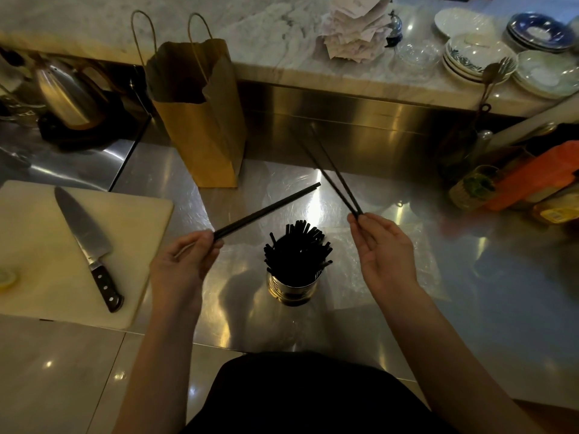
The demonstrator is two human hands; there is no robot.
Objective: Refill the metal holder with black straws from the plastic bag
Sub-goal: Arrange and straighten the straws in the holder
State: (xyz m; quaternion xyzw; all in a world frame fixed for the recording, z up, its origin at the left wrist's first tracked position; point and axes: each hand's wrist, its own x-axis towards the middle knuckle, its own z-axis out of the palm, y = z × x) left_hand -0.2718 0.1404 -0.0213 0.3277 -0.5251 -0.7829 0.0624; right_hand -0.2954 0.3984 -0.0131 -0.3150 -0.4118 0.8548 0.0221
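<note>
— Where are they with the refill?

— Near the end, I'd say. The metal holder point(293, 285) stands on the steel worktop point(470, 308) between the two hands, already packed with black straws point(296, 250). The left hand point(183, 261) has its grip pinched on a single straw point(268, 209) that slants up toward the right. The right hand point(380, 245) is clamped on the lower ends of two straws point(332, 180), which fork apart toward the back.

— And the plastic bag?

— Something clear and crinkly lies flat on the worktop under and behind the holder; it may be the bag, but I can't tell for sure. The brown paper bag point(200, 120) behind it is another matter.

— Next move?

— Tip each straw upright and drop it end-first into a gap in the bundle. It's tight in there, so they'll want a free spot near the rim, one hand at a time. The chef's knife point(87, 242) on the cutting board point(131, 277) sits well clear to the left.
</note>
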